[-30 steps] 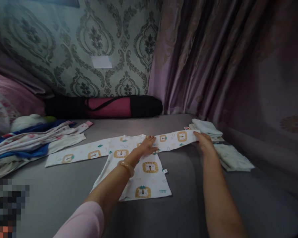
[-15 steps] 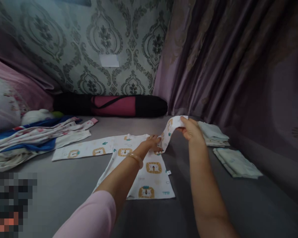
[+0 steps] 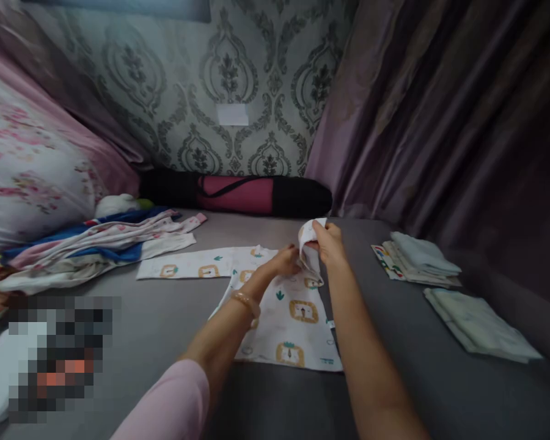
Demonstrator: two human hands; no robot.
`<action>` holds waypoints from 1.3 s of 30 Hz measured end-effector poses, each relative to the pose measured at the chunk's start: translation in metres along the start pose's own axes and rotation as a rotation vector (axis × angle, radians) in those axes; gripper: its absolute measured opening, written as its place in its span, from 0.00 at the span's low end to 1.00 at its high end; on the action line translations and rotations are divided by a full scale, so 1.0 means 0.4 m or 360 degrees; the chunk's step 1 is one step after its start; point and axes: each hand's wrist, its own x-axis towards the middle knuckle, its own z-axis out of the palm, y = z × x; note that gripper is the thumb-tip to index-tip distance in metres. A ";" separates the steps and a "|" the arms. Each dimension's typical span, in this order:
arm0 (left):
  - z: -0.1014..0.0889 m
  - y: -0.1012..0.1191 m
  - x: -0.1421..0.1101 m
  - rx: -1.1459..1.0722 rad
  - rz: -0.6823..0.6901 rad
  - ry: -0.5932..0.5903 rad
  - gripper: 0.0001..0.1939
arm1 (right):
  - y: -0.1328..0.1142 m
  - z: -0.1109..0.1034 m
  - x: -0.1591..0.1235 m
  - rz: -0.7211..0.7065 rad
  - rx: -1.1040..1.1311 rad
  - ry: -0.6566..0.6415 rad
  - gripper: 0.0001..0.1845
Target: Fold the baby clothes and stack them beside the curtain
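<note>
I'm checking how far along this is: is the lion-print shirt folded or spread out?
Mostly spread: the shirt's body and left-side sleeve lie flat; only the other sleeve is lifted, in the right hand.

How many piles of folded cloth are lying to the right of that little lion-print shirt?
2: the farther pile, topped with pale blue cloth, and the nearer pile, closer to the person, both right of the shirt.
</note>
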 end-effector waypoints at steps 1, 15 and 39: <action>-0.025 -0.016 -0.026 0.0030 -0.0117 0.0044 0.21 | 0.015 0.011 0.004 -0.0015 -0.0059 0.0002 0.05; -0.117 -0.127 -0.204 -0.0433 -0.0920 0.0691 0.14 | 0.258 0.231 -0.024 -0.0256 -0.1218 -0.0229 0.16; -0.152 -0.144 -0.225 -0.0182 -0.0761 0.0990 0.29 | 0.163 -0.046 0.068 -0.0238 -0.0676 0.0030 0.13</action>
